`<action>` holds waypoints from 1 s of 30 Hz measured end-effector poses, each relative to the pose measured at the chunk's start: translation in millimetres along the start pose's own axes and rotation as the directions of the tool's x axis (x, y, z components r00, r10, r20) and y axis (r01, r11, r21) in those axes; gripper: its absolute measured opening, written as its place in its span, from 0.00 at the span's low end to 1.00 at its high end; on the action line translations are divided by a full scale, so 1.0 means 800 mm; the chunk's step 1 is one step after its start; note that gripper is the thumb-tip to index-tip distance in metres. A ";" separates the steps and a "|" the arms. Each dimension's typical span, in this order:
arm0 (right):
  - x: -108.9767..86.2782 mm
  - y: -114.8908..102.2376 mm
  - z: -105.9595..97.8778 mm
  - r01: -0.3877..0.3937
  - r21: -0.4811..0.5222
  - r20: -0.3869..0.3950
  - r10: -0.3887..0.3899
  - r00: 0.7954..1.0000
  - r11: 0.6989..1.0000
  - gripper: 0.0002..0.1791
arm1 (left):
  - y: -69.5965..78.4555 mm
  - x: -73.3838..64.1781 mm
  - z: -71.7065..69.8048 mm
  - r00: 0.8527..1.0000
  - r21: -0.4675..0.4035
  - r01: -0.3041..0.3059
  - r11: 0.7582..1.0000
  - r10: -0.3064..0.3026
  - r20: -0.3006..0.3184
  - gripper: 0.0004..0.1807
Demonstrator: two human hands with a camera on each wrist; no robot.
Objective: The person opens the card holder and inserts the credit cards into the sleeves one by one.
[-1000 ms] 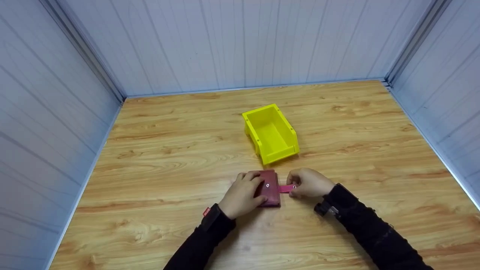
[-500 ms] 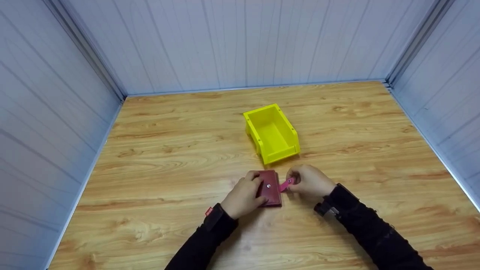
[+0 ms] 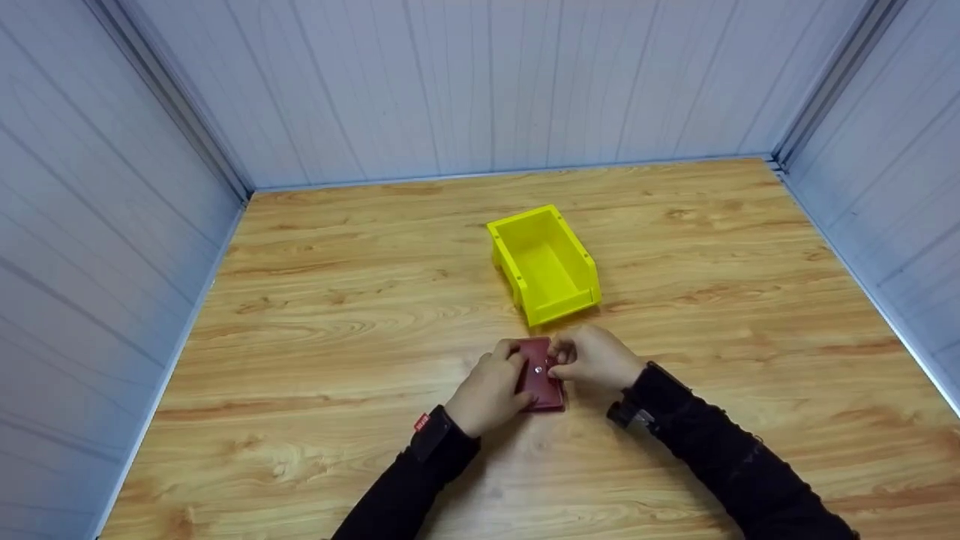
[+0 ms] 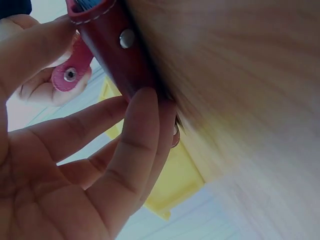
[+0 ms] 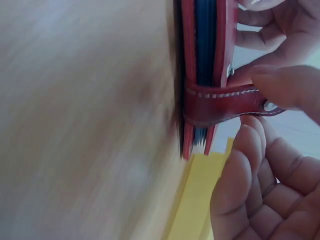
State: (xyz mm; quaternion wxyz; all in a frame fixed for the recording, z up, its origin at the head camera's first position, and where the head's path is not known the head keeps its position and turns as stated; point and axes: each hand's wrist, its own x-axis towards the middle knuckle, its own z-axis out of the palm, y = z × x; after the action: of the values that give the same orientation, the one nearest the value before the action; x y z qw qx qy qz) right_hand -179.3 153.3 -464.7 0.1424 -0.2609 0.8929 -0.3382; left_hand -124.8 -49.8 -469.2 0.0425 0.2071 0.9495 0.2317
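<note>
A dark red leather card holder (image 3: 546, 397) lies on the wooden table, a round metal snap stud on its upper face. Across its left part my left hand (image 3: 487, 391) grips it, fingertips at the far side and thumb near the front edge. With thumb and fingers, my right hand (image 3: 600, 360) pinches the end of the snap strap (image 5: 217, 106). That strap wraps up round the right edge, its stitching and snap showing in the right wrist view, its end still lifted off the stud. Dark blue inner leaves (image 5: 204, 45) fill the space between the covers.
Just beyond the card holder stands a yellow open-front plastic bin (image 3: 544, 266), angled on the wood-grain table (image 3: 337, 315). Pale panel walls (image 3: 465, 90) enclose the table at the back and both sides.
My right hand has moved left, folding the strap from stretched out to the right up and over the card holder's edge. The left hand keeps its hold in about the same place.
</note>
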 end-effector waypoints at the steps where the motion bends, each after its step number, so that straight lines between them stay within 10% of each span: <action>1: 0.002 -0.001 0.001 0.004 0.001 0.004 -0.004 1.000 1.000 0.08 | 0.000 0.000 0.000 1.000 0.004 -0.001 1.000 0.001 -0.001 0.25; 30: 0.026 0.001 0.004 -0.090 0.190 0.109 0.070 0.992 0.978 0.05 | 0.000 -0.001 0.000 1.000 0.003 -0.013 1.000 0.013 -0.002 0.21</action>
State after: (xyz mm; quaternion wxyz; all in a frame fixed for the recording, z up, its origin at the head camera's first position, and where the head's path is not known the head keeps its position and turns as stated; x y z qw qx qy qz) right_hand -195.3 140.1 -469.4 0.2260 -0.2266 0.8569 -0.4041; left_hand -124.4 -50.3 -469.3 0.0396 0.2132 0.9486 0.2306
